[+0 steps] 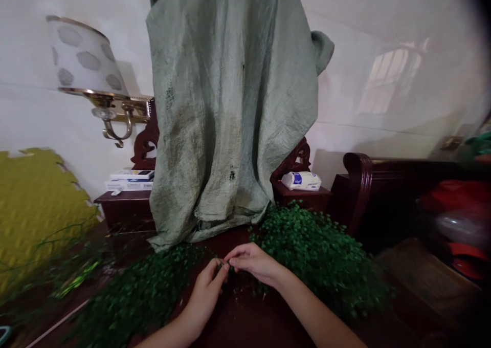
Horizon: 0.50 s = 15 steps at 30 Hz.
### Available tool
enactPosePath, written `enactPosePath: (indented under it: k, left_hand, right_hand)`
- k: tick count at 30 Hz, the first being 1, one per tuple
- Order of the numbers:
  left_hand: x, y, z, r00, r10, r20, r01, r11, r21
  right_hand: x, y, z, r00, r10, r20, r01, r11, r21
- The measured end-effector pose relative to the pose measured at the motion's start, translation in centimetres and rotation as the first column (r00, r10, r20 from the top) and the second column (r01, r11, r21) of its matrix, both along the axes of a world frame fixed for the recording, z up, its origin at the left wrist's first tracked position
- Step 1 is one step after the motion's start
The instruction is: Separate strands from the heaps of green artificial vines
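Observation:
My left hand (205,292) and my right hand (253,262) meet fingertip to fingertip over a dark wooden tabletop (245,322). Both pinch a small green sprig (225,264) between them. A heap of small-leaved green foliage (134,297) lies to the left of my hands. A bigger, bushier heap of green foliage (318,251) lies to the right, touching my right wrist. Behind my hands a grey-green cloth (230,107) hangs over a tall object and reaches down to the tabletop.
A wall lamp (86,61) with a spotted shade hangs at the upper left. Yellow foam matting (34,204) sits at the left. Boxes (130,180) and a white packet (303,180) rest on dark wooden furniture. A carved wooden armrest (358,184) stands at the right, with red items (460,210) beyond.

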State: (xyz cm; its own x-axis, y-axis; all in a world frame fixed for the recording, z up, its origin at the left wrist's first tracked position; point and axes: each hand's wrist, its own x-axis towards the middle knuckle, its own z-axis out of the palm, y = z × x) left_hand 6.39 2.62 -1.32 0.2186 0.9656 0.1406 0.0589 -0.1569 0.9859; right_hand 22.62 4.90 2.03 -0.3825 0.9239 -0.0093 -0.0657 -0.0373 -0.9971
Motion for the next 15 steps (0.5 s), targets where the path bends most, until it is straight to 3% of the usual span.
enactPosePath:
  k: [6, 15]
  left_hand:
    - [0.1, 0.4, -0.5, 0.999, 0.027, -0.035, -0.026, 1.000, 0.013]
    - [-0.2, 0.2, -0.4, 0.997, 0.053, -0.048, -0.050, 0.998, 0.049]
  right_hand:
    - [-0.6, 0.5, -1.2, 0.996, -0.082, 0.024, 0.081, 0.995, 0.052]
    - [-0.4, -0.2, 0.0, 0.994, -0.072, 0.087, 0.070, 0.997, 0.022]
